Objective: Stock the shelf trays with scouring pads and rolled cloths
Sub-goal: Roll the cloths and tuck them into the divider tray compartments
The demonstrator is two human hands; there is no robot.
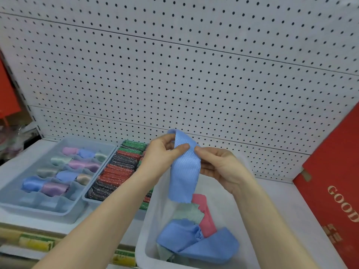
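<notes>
A blue dotted cloth [185,175] hangs folded lengthwise above the white bin [229,202]. My left hand [162,154] pinches its top left edge and my right hand [219,166] pinches its right edge. In the bin lie loose cloths: blue ones [196,239], a pink one [206,216] and a pale green one [189,212]. At the left stands a divided grey tray [15,199] with several rolled cloths [64,175] in blue, purple, pink and green. Beside it a tray of scouring pads [116,169] holds red, dark and green pads on edge.
A white pegboard [194,74] backs the shelf. A red box [334,183] with the word GOOD leans at the right. Red items and clutter [9,117] sit at the far left. Yellow-green packages [37,242] show on the shelf below.
</notes>
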